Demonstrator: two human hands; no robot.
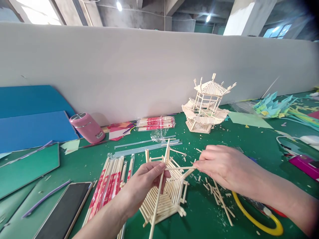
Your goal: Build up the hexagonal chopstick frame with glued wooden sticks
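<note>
My left hand pinches a long wooden chopstick, which slants toward me across the view. A thinner stick runs level from my left fingertips to the pinched fingers of my right hand. Beneath both hands lies a many-sided frame of glued chopsticks, its slatted panels fanning out from the middle and short posts at its edge. My left hand hides part of this frame. Cut stick pieces lie loose below my right hand.
A finished-looking chopstick pavilion stands at the back. Packs of chopsticks and a phone lie on the left, near a pink cup. A yellow-handled tool rests under my right forearm. A grey partition rises behind.
</note>
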